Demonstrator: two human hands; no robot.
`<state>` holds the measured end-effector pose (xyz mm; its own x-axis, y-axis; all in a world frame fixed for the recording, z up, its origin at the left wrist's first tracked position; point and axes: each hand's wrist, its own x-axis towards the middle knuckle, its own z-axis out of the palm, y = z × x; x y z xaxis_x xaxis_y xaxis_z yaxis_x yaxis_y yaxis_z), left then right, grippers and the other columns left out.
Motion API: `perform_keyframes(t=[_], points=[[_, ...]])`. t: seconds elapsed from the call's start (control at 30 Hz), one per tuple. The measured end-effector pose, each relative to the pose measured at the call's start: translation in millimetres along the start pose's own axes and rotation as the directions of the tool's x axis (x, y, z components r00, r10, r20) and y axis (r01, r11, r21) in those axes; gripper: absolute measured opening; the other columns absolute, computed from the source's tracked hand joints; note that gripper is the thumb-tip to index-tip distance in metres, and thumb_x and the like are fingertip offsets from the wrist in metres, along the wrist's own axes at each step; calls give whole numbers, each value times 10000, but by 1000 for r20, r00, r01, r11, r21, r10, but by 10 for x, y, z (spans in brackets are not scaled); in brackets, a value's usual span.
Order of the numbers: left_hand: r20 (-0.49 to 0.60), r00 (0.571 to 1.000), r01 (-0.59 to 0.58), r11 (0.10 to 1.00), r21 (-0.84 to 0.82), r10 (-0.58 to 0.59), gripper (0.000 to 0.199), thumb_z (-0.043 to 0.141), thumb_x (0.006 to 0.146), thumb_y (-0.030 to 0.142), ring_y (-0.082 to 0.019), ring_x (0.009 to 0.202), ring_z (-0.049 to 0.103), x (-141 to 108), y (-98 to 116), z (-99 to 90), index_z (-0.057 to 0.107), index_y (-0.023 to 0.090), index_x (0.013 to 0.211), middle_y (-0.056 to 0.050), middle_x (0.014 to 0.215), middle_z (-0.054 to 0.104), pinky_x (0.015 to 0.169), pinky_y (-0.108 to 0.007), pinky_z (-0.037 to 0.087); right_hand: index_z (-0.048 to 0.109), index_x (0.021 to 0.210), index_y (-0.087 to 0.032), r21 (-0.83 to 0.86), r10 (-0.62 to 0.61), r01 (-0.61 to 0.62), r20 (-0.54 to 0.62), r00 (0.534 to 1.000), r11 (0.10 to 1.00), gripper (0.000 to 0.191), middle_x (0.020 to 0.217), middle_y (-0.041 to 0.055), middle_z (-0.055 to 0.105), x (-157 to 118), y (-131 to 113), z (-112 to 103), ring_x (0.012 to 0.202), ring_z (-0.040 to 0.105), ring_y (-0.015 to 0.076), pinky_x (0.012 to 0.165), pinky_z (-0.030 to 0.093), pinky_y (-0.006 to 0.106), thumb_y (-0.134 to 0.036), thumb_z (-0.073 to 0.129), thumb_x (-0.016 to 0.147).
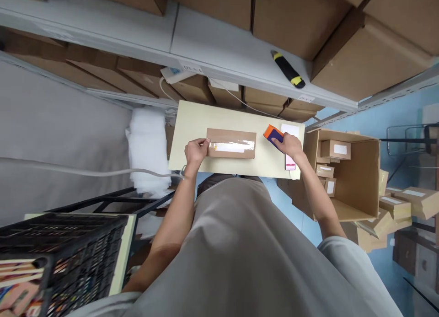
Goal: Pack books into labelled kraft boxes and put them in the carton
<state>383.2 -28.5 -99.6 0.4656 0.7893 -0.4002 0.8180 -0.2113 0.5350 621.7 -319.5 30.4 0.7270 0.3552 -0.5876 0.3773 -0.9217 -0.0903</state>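
A long brown cardboard box lies on the pale worktable, with a white label and shiny clear tape along its top. At the box's left end, my left hand is closed in a pinch touching the edge; whatever is between the fingertips is too small to make out. My right hand is wrapped round an orange and purple tool that looks like a tape dispenser, held right of the box and apart from it. Partly under that hand lie a phone with a lit screen and a white sheet.
The worktable stands against shelving with cartons. A yellow-black box cutter rests on the shelf. To the right, an open carton holds small labelled boxes. White wrapping and a black crate are at left. A grey cable crosses there.
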Motion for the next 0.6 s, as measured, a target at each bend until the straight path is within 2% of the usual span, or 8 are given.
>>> perform_keyframes(t=[0.1, 0.17, 0.23, 0.3, 0.33, 0.4, 0.5, 0.6], points=[[-38, 997, -70, 998, 7, 70, 520, 686, 982, 345, -433, 1347, 729, 26, 218, -154, 755, 61, 1412, -267, 1434, 765, 1207, -554, 544, 628, 1380, -135, 183, -160, 176, -100, 982, 967, 478, 1163, 194, 823, -34, -163, -290, 1064, 790, 384, 924, 610, 448, -512, 585, 1089], [-143, 962, -245, 965, -90, 231, 598, 664, 1007, 338, -412, 1404, 698, 2, 515, -269, 668, 29, 1519, -295, 1548, 683, 1247, -541, 525, 575, 1437, -145, 242, -281, 330, -218, 935, 912, 489, 1179, 175, 815, -20, -340, -495, 1054, 781, 383, 944, 618, 478, -461, 579, 1065], [-233, 861, -498, 840, -213, 451, 523, 623, 1052, 345, -354, 1413, 695, -51, 909, -403, 684, 101, 1511, -231, 1547, 696, 1229, -485, 552, 530, 1482, -145, 221, -378, 469, -353, 856, 855, 520, 1251, 191, 793, 44, -573, -710, 1099, 768, 396, 1000, 616, 526, -448, 560, 1061], [-337, 711, -700, 663, -266, 617, 401, 603, 1089, 347, -301, 1451, 667, -115, 1343, -549, 736, 197, 1437, -153, 1531, 717, 1245, -444, 539, 511, 1496, -151, 147, -463, 575, -451, 763, 805, 500, 1330, 210, 764, 168, -848, -929, 1172, 753, 404, 1074, 598, 568, -428, 527, 1080], [-383, 647, -761, 588, -274, 659, 336, 600, 1098, 330, -283, 1420, 683, -143, 1551, -619, 763, 219, 1370, -131, 1487, 742, 1251, -435, 529, 511, 1492, -154, 99, -500, 612, -481, 720, 785, 473, 1358, 214, 752, 251, -994, -1035, 1211, 743, 404, 1110, 584, 581, -405, 510, 1092], [-446, 582, -813, 503, -294, 680, 215, 603, 1096, 274, -254, 1288, 736, -185, 1903, -744, 798, 231, 1176, -101, 1339, 797, 1194, -410, 555, 527, 1465, -147, -10, -557, 639, -502, 662, 769, 413, 1379, 223, 745, 444, -1281, -1224, 1280, 723, 407, 1171, 551, 603, -331, 494, 1096], [-472, 579, -815, 478, -327, 665, 92, 713, 1045, 268, -236, 1095, 761, -219, 2180, -868, 771, 234, 982, -66, 1113, 823, 1032, -368, 597, 558, 1436, -95, -170, -556, 550, -481, 678, 818, 398, 1354, 253, 760, 744, -1633, -1416, 1344, 698, 429, 1232, 493, 660, -206, 514, 1056], [-473, 606, -796, 488, -359, 640, 150, 803, 1006, 318, -219, 958, 740, -240, 2165, -926, 748, 236, 893, -35, 968, 805, 946, -346, 593, 569, 1459, -56, -235, -517, 461, -438, 736, 856, 446, 1384, 269, 757, 988, -1834, -1493, 1378, 691, 420, 1274, 467, 659, -149, 552, 1023]])
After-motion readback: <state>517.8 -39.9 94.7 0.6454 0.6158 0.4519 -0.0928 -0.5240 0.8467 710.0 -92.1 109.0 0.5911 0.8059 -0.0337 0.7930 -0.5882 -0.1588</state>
